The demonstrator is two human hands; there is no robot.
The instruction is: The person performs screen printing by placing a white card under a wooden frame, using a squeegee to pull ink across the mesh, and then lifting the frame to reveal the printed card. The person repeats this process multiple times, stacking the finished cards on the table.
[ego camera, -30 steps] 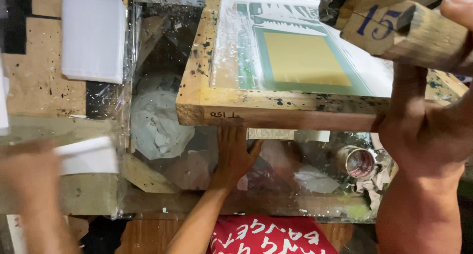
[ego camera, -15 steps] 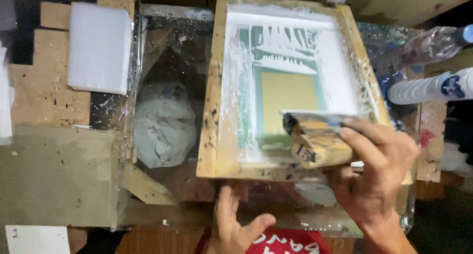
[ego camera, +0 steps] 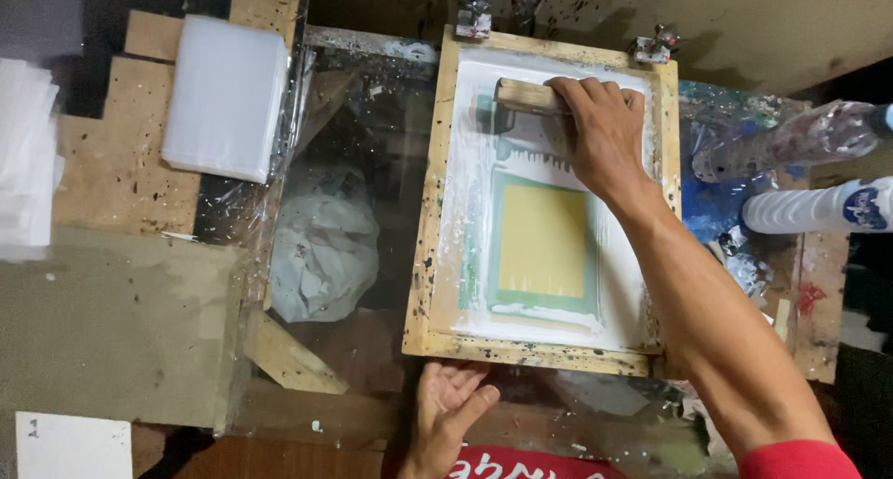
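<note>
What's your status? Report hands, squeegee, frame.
Right hand gripping squeegee at far end of frame. Left hand open at near edge, holding nothing. White ink on screen; nothing blocking.

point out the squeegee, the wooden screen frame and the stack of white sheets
squeegee (ego camera: 523,96): head view, on the bare wooden handle left of the right hand (ego camera: 603,130)
wooden screen frame (ego camera: 424,228): head view, on its paint-flecked left rail
stack of white sheets (ego camera: 226,96): head view, on the middle of the top sheet
</note>
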